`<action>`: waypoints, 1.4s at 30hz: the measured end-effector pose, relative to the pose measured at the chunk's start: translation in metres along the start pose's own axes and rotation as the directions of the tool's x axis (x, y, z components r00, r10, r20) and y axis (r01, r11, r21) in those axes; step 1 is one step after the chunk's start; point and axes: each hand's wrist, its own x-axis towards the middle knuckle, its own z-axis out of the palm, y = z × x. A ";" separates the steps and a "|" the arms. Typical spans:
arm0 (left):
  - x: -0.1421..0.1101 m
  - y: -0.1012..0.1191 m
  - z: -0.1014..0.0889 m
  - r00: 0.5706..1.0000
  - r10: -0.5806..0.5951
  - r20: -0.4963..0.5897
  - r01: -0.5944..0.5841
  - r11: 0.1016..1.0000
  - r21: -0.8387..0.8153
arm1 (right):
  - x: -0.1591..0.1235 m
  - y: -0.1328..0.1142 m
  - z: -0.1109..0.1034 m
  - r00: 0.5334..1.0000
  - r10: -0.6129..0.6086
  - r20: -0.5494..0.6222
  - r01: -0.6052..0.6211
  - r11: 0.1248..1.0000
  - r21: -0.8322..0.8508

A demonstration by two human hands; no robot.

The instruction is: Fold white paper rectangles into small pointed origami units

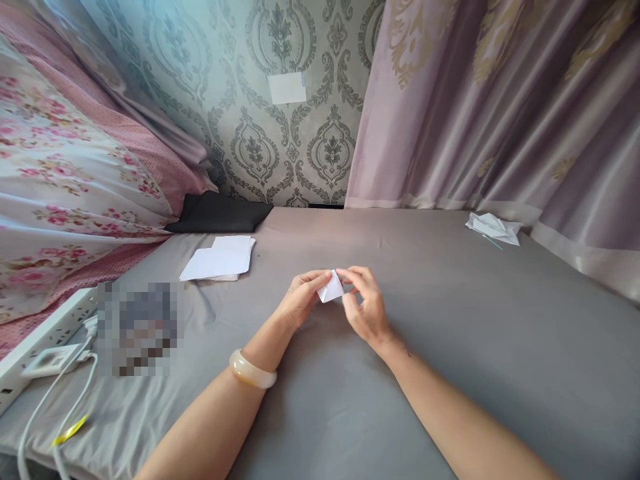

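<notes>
A small piece of white folded paper (331,289), with slanting creased edges, is held up over the grey sheet in the middle of the head view. My left hand (301,298) is closed on its left side, the thumb lying over the front. On the other side, my right hand (367,307) has its curved index finger at the paper's top corner and its thumb at the right corner. What the fingers behind the paper do is hidden. A pale bangle (253,371) circles my left wrist.
Left of my hands lies a stack of white paper (217,259), near a black folded cloth (220,212). Folded white papers (494,228) rest far right beside a thin green stick. A power strip (45,340) with white cables (83,380) runs along the left, near a blurred-out patch.
</notes>
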 end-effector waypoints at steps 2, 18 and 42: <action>-0.001 0.002 0.002 0.999 0.010 -0.034 -0.010 1.000 0.004 | 0.004 0.003 -0.001 0.983 0.173 -0.056 -0.162 0.974 0.156; -0.001 0.003 0.001 0.993 0.103 -0.051 -0.094 0.983 0.160 | 0.008 0.011 0.004 0.847 0.464 0.259 -0.531 0.758 0.378; 0.001 0.005 -0.006 0.987 -0.114 -0.114 0.125 0.987 0.100 | 0.017 0.013 -0.009 0.609 0.618 0.497 -0.788 0.404 0.465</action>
